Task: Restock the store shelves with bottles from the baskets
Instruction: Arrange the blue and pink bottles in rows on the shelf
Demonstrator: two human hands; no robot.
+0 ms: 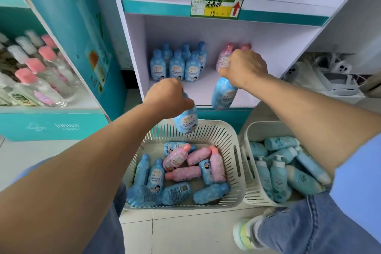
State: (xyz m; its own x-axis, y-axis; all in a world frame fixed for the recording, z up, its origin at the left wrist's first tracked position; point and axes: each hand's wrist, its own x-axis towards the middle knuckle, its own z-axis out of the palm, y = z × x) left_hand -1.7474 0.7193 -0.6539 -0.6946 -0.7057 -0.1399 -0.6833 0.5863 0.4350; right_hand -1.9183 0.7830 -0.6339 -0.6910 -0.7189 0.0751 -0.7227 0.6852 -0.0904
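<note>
Both my hands grasp soft blue plastic bottles by the cap, long axes hanging vertical. Right hand (245,68) with its bottle (223,94) is nearer the white shelf (204,94); left hand (168,97) hangs its bottle (186,120) above the white slatted basket (233,150), shelf ahead of the grip.

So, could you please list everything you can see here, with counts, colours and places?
Shelf unit: one, white with teal edging, ahead.
Price tag: one, green and yellow, upper shelf edge.
Shelved blue bottles: about seven, lower shelf left.
Shelved pink bottles: two, lower shelf right, partly hidden.
Left basket: one, white, holding mixed blue and pink bottles.
Right basket: one, white, holding pale blue bottles.
Clear pink-capped bottles: several, left display.
Left hand: grip on a blue bottle.
Right hand: grip on another blue bottle.
</note>
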